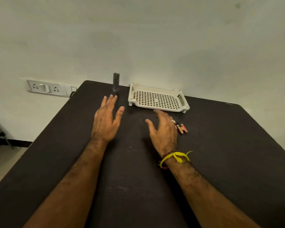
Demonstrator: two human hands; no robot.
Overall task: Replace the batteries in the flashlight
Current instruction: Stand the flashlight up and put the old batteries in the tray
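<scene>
A dark grey flashlight (116, 83) stands upright near the far edge of the black table (220, 153). My left hand (106, 120) is stretched out flat just in front of it, fingers spread, fingertips close to its base and holding nothing. My right hand (164, 129) hovers over the table with fingers apart, a ring on one finger and a yellow thread around the wrist. A few small batteries (182, 128), black, gold and reddish, lie side by side on the table just right of my right hand, partly hidden by it.
A white perforated plastic tray (156, 97) with nothing in it sits at the far edge, right of the flashlight. A wall socket panel (46, 87) is on the wall to the left. The table's left edge drops to the floor.
</scene>
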